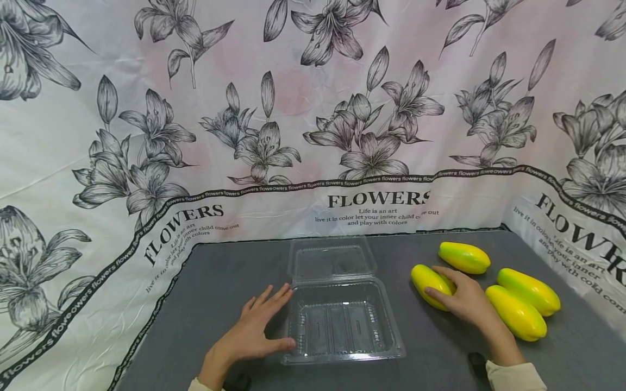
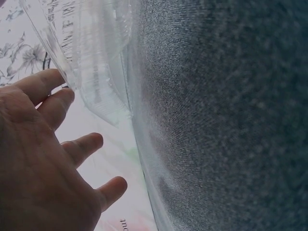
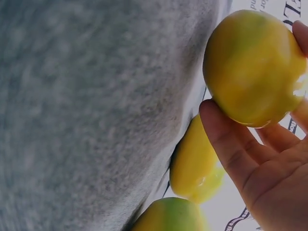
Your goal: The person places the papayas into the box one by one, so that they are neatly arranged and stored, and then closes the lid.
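Observation:
My right hand [image 1: 464, 298] grips an oblong yellow-green fruit [image 1: 424, 282], shaped like a mango or papaya, on the grey table. In the right wrist view the thumb and fingers curl round the same fruit [image 3: 252, 67]. A clear plastic clamshell box [image 1: 342, 320] stands with its lid [image 1: 332, 260] folded back toward the wall, and nothing lies in it. With fingers spread, my left hand [image 1: 251, 328] is at the box's left side. Its fingertips are close against the clear plastic [image 2: 101, 62] in the left wrist view; firm contact is hard to tell.
Several more yellow-green fruits lie at the right: one at the back [image 1: 464, 257] and a touching pair, of which the nearer fruit [image 1: 515, 314] is beside my right wrist. A flower-printed cloth [image 1: 274, 212] hangs behind the grey table [image 1: 220, 277] and along its sides.

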Available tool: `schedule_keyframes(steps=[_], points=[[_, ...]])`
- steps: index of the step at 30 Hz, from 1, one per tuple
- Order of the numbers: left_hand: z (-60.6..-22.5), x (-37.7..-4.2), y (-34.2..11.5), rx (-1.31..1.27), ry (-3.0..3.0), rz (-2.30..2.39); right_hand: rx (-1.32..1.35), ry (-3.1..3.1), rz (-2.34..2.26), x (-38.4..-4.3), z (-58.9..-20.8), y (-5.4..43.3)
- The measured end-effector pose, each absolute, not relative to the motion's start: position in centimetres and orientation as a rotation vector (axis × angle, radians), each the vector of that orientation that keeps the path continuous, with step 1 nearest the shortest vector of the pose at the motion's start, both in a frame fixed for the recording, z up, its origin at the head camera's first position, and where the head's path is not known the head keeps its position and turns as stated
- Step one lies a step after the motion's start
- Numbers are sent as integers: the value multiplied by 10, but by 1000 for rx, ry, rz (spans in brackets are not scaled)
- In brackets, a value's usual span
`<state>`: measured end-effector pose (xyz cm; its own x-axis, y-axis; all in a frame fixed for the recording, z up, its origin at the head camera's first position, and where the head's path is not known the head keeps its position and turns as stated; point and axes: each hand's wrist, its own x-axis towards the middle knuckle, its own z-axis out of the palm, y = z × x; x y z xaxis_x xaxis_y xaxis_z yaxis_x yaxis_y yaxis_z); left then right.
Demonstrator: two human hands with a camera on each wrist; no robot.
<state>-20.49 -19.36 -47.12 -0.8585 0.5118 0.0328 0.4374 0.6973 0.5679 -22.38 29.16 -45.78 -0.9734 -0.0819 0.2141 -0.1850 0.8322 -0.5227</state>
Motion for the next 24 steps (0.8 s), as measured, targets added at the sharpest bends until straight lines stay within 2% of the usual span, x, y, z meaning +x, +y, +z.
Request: schedule_keyframes(steps=[24], points=[[-470,-204,-192,763,2762,898,359,-2588,880,-223,-444,271]])
